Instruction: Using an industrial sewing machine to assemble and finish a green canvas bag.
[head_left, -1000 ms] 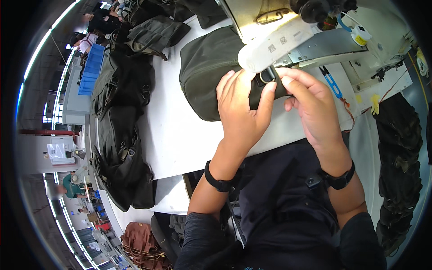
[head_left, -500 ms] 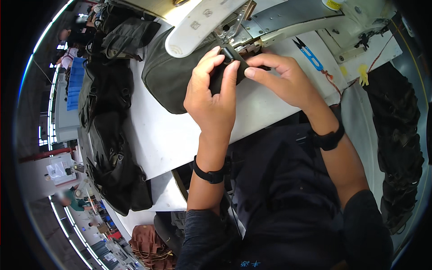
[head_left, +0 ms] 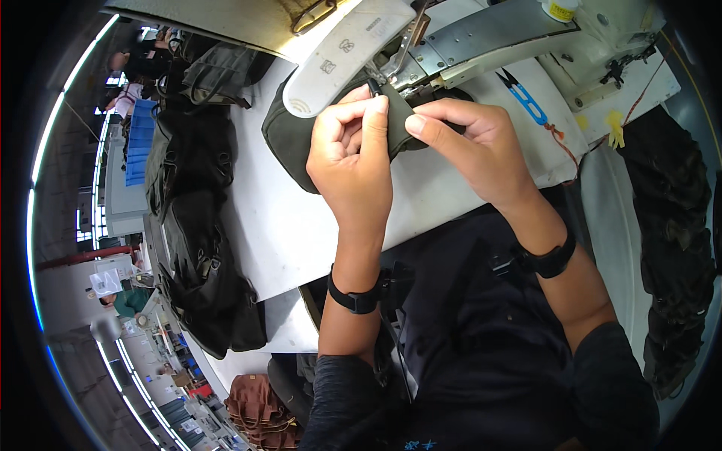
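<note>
A dark olive fabric bag [head_left: 292, 139] lies on the white table under the sewing machine [head_left: 481, 46]. My left hand [head_left: 350, 161] is closed on the bag's edge near the needle area, thumb and forefinger pressed together. A small black piece [head_left: 375, 88] sticks out at those fingertips; its kind is not clear. My right hand [head_left: 481, 150] pinches the edge of the same bag fabric [head_left: 398, 120] between thumb and forefinger, a little to the right. The machine's white head cover [head_left: 342, 56] hides part of the bag.
Blue thread snips [head_left: 526, 99] with an orange cord lie right of my right hand. Dark bags [head_left: 203, 255] are heaped along the table's left edge, and more dark bags [head_left: 669, 218] hang at the right. A brown bag [head_left: 259, 410] sits lower left. A yellow-labelled container [head_left: 560, 9] stands on the machine.
My left fingers have closed tighter over the black piece, which shows less now. More flat fabric shows between my hands. The whole view has shifted slightly.
</note>
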### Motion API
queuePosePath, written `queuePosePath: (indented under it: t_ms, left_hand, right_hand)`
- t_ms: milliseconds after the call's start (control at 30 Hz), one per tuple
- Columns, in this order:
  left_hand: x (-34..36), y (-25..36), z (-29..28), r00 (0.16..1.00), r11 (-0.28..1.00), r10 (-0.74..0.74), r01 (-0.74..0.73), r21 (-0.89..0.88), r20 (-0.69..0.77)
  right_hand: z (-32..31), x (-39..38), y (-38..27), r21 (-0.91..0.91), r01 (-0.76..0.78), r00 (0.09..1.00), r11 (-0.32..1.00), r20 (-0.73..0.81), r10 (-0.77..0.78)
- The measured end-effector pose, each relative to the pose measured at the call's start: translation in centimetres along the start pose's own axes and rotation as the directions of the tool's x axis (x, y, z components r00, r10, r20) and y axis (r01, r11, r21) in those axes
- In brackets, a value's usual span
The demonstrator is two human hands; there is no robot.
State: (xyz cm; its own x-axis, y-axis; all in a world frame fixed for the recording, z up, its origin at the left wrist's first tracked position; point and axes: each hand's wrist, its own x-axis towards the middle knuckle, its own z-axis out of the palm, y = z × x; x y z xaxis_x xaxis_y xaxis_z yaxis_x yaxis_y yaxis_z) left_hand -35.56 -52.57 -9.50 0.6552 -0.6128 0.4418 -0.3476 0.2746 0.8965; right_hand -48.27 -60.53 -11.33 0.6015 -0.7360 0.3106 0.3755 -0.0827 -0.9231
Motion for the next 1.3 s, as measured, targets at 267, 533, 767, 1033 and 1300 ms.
queuePosePath:
  t_ms: [267,533,767,1033,1300]
  left_hand:
    - [1.2,-0.1,0.0,0.999,0.983,0.038,-0.039,0.179,0.006]
    - [4.4,-1.0,-1.9,0.994,0.859,0.041,-0.087,0.505,0.102]
    - [1.6,1.0,-1.5,0.959,0.869,0.282,-0.273,0.414,0.039]
    - [-2.7,3.1,-1.5,0.772,0.554,0.545,-0.624,0.550,0.327]
    - [-1.0,7.0,-4.5,0.691,0.296,0.155,-0.714,0.634,0.706]
  right_hand:
    - [0.8,1.6,-1.1,-0.085,-0.061,0.997,0.994,-0.059,0.056]
    - [0.0,3.0,-2.0,-0.247,-0.183,0.983,0.952,-0.041,0.178]
    - [-2.2,1.7,0.3,-0.176,-0.276,0.956,0.945,0.056,0.289]
    - [-1.7,0.2,1.1,-0.205,-0.329,0.941,0.922,0.011,0.338]
    - [0.8,0.2,-2.9,0.414,-0.382,0.921,0.826,0.097,0.377]
